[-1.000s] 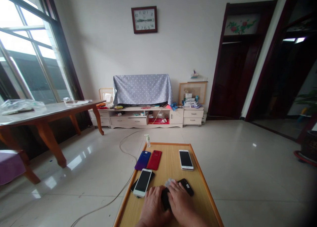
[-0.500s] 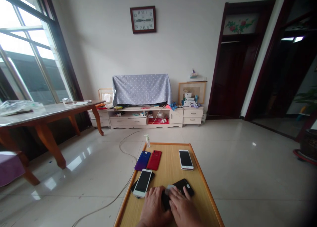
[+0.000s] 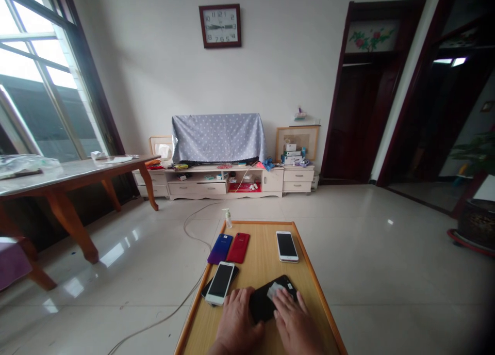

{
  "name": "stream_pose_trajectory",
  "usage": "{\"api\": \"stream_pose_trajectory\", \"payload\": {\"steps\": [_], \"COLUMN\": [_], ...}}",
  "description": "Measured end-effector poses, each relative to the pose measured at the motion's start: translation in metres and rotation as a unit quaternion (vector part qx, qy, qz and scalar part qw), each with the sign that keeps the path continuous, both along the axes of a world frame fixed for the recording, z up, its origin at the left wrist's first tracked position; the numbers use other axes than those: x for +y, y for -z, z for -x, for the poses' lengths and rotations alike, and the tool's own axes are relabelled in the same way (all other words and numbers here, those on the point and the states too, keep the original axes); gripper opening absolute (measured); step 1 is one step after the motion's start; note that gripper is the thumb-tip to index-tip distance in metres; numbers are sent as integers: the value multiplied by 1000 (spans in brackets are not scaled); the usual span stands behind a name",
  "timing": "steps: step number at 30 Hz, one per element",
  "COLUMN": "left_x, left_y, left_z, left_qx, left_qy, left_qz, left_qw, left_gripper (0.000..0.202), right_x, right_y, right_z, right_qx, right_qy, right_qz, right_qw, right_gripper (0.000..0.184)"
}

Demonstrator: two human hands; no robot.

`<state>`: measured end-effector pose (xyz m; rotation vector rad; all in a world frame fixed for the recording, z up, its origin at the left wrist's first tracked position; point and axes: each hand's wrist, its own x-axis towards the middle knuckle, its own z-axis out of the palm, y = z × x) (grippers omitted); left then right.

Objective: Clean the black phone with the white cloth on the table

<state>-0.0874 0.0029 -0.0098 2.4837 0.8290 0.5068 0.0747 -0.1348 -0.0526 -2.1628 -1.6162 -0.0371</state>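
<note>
A black phone (image 3: 263, 304) lies at a slant on the small wooden table, its back facing up with a small white label near the far corner. My left hand (image 3: 238, 316) grips its left end, thumb along the near edge. With the fingers of my right hand (image 3: 293, 316) I press a crumpled pale grey wipe (image 3: 275, 291) onto the phone's back. Left of my hands, a white phone (image 3: 220, 283) rests partly on a dark phone (image 3: 235, 273). Beyond them a blue-purple phone (image 3: 220, 248) and a red phone (image 3: 238, 247) lie side by side.
Another white phone (image 3: 287, 246) lies near the right edge of the wooden table (image 3: 266, 231). A clear pump bottle (image 3: 228, 219) stands at the far left corner. A cable (image 3: 162, 316) runs over the floor on the left. A TV cabinet (image 3: 198, 189) stands against the wall.
My right hand has slid the wipe to the right and away along the phone's back, uncovering more of its middle. My left hand keeps its hold. The camera view has shifted slightly.
</note>
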Motion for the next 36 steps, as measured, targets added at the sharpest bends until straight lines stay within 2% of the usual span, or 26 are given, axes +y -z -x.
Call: {"api": "stream_pose_trajectory", "payload": {"steps": [2, 4, 6, 9, 11, 15, 17, 22, 23, 29, 31, 34, 36], "left_x": [0, 0, 0, 0, 0, 0, 0, 1, 1, 1, 1, 1, 1], "left_y": [0, 0, 1, 2, 2, 1, 1, 5, 6, 4, 3, 2, 2], "left_z": [0, 0, 0, 0, 1, 1, 1, 1, 1, 2, 2, 2, 2], "left_qx": [0, -4, -10, -20, -21, -11, -10, -15, -16, -18, -21, -22, -21], "left_qy": [3, 3, 2, 4, 6, 5, 5, 4, 5, 8, 6, 8, 8], "left_qz": [-1, -4, -6, -6, -9, -13, -13, -10, -9, -4, -3, 0, 2], "left_qw": [1000, 1000, 1000, 1000, 1000, 1000, 1000, 1000, 1000, 1000, 1000, 1000, 1000], "left_gripper": [64, 65, 63, 56, 56, 63, 63, 59, 59, 62, 61, 59, 60], "right_x": [-3, -3, 1, 4, 4, 4, 6, 13, 14, 15, 16, 18, 18], "right_y": [-2, -1, 3, 7, 5, -4, -4, 7, 7, -4, -4, -3, -6], "right_z": [-8, -7, 4, 19, 18, 3, 5, 23, 22, 0, 8, 22, 20], "right_qx": [-9, -17, -19, -16, -17, -25, -26, 4, 7, -7, 4, 26, 24], "right_qy": [77, 110, 70, -38, -51, 77, 104, -23, -29, 111, 84, -12, -28], "right_qz": [-2, 8, 20, 25, 23, 11, 13, 24, 23, 16, 32, 54, 52], "right_qw": [997, 994, 997, 999, 998, 997, 994, 999, 999, 994, 996, 998, 998], "right_gripper": [46, 47, 47, 46, 45, 46, 46, 46, 45, 48, 50, 52, 52]}}
